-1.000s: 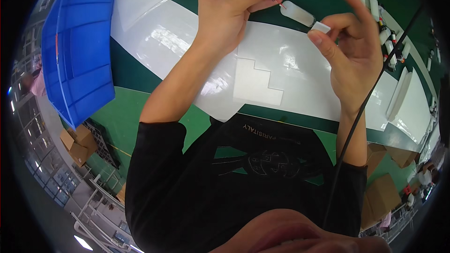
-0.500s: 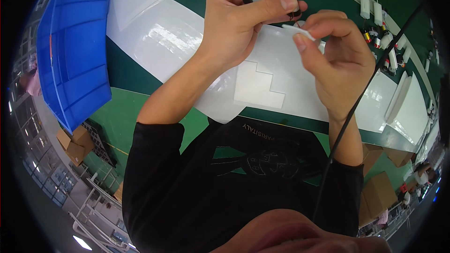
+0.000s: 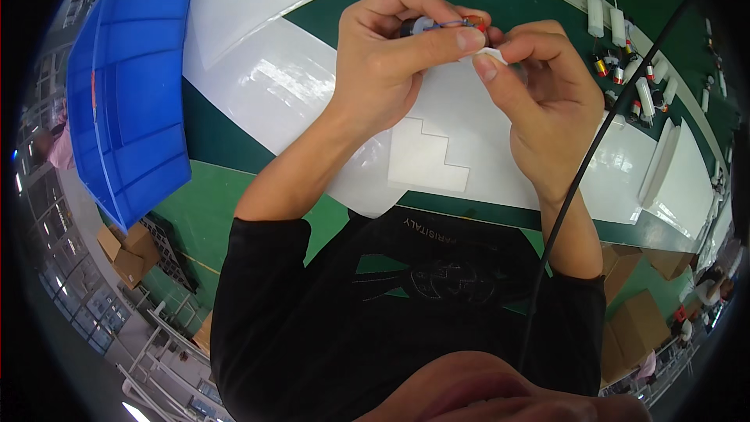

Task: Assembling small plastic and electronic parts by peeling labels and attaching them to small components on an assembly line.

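Observation:
My left hand grips a small dark cylindrical part with a silver end and red and blue wires, held above the table. My right hand pinches a small white strip between thumb and forefinger and presses it against that part. Both hands meet over glossy white sheets lying on the green table. Most of the small part is hidden by my fingers.
A blue plastic bin sits at the left. Several small white tubes and wired parts lie at the far right. A black cable crosses my right forearm. Cardboard boxes stand on the floor.
My right hand has moved left to meet my left hand, bringing the white strip onto the small part. Both hands have come lower and closer to me.

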A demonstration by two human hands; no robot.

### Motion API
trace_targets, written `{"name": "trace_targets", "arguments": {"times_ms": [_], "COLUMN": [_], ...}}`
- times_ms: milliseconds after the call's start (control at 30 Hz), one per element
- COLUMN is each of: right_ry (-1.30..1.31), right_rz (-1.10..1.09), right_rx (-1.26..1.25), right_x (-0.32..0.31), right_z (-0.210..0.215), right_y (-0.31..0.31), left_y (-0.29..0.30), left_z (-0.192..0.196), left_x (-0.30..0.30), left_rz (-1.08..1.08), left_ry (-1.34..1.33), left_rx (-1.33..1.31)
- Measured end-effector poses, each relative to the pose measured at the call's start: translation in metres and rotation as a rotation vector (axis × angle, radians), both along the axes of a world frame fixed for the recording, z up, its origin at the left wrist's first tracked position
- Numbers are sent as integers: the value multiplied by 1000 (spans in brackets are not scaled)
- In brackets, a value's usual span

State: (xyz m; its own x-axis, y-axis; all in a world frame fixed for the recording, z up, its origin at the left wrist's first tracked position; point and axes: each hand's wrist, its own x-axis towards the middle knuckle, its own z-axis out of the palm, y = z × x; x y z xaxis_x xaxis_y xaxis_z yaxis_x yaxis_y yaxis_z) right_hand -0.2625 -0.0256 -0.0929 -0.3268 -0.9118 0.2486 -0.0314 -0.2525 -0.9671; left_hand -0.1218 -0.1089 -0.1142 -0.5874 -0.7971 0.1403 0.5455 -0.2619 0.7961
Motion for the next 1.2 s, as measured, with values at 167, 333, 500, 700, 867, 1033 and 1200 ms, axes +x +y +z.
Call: {"name": "trace_targets", "arguments": {"times_ms": [167,333,500,700,867,1033,1200], "right_ry": [-350,-470,-468,-186,-286,-150,632], "right_rz": [84,100,148,138,513,486,55], "right_rx": [69,83,191,228,289,220,-49], "right_x": [-2,-2,-9,-28,-48,-54,-27], "right_z": [0,-3,6,5,15,11,2], "right_y": [1,3,2,3,4,4,6], "left_y": [2,2,-1,1,8,11,-51], "left_z": [6,5,7,16,33,57,100], "left_x": [-2,-1,4,5,8,11,33], "left_rz": [43,27,-59,-130,-298,-363,38], "left_ry": [-11,-98,-64,-109,-244,-371,-808], "left_rx": [-21,16,62,-53,-105,-270,-751]}}
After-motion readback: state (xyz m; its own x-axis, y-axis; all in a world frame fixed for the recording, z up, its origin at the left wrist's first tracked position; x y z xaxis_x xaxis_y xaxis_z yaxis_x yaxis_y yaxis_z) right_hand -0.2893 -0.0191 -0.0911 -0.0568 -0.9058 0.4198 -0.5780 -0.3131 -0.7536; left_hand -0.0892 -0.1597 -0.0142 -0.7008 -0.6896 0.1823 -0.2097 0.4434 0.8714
